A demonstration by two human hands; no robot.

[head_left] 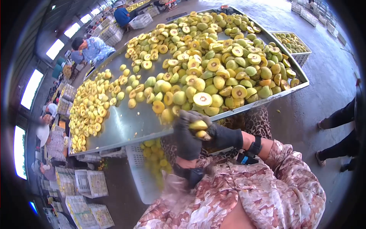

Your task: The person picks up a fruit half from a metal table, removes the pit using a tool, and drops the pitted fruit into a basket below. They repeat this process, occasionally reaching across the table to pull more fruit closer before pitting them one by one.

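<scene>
Both of my hands wear dark gloves and meet close to my body at the near edge of a metal table (126,122). My left hand (187,133) is blurred, its fingers curled against the fruit. My right hand (223,134) is closed round yellow fruit pieces (199,125) that show between the two hands. Halved yellow-green fruits (202,99) with round brown centres lie heaped on the table just beyond my hands. Any tool between the hands is too blurred to make out.
A white crate (137,171) with yellow fruit stands below the table's near edge. Another fruit crate (301,57) is at the right. A co-worker (93,49) sits across the table. A person's legs (339,129) stand at the right. Stacked crates (89,183) are lower left.
</scene>
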